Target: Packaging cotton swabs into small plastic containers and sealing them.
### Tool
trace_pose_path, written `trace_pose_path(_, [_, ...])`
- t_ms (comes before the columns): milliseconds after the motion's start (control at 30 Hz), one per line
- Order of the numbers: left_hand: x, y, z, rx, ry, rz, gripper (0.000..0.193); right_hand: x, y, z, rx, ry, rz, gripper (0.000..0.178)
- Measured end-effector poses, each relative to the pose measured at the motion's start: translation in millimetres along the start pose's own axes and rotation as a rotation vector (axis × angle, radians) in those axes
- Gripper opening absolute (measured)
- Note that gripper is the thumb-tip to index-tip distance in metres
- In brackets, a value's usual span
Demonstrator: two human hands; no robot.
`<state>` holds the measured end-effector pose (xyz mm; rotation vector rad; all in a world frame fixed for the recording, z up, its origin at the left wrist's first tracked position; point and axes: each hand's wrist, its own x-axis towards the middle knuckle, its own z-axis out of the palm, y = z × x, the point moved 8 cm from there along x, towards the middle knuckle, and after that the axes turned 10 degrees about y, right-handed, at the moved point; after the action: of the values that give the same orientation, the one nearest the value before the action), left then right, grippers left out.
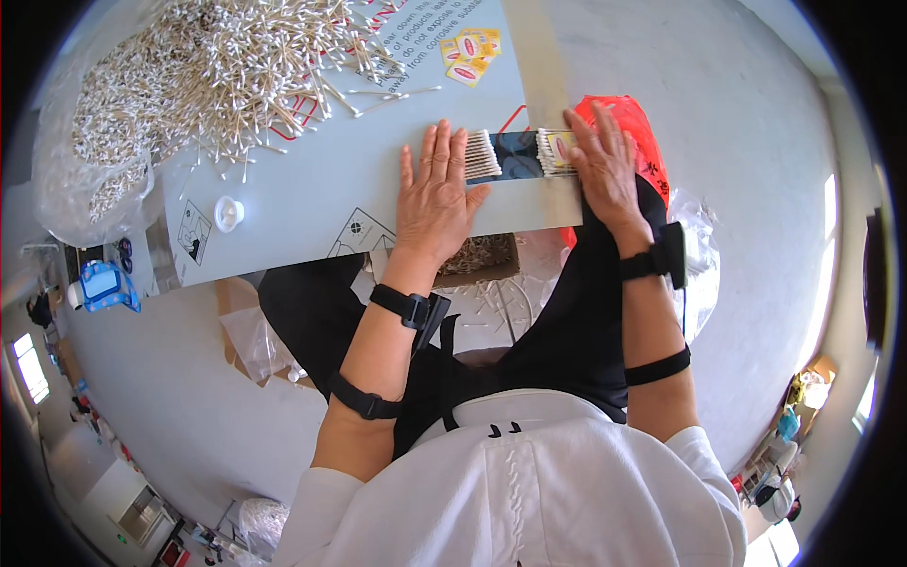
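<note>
My left hand (436,194) lies flat on the table with its fingers stretched out. It touches the end of a row of cotton swabs (483,155) lying side by side. A dark patterned strip (516,156) lies to the right of that row. Past the strip is a second bundle of cotton swabs (545,153), with a yellow label (563,148) on it. My right hand (605,163) rests over this bundle's right end with fingers extended, partly hiding it. Neither hand grips anything.
A big heap of loose cotton swabs (236,76) spills from a clear bag at the far left. Several yellow labels (470,55) lie at the back of the table (321,203). A small white cup (228,214) stands near the front. A red bag (645,142) hangs beyond the right edge.
</note>
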<state>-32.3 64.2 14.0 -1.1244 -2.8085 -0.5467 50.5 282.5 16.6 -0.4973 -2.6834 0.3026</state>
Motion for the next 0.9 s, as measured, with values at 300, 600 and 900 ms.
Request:
trace_pose_path(300, [4.6, 13.6, 7.0, 0.012, -0.009, -0.001, 0.074, -2.8, -9.2, 12.0, 0.309, -0.093, 0.047, 0.051])
trace_pose_path(600, [12.3, 39.2, 14.1, -0.017, 0.022, -0.007, 0.076, -4.3, -6.9, 16.4, 0.385, -0.096, 0.082, 0.051])
trace_pose_path(900, [14.3, 54.1, 19.1, -0.041, 0.006, 0.005, 0.076, -5.0, -6.6, 17.9, 0.41, -0.085, 0.084, 0.051])
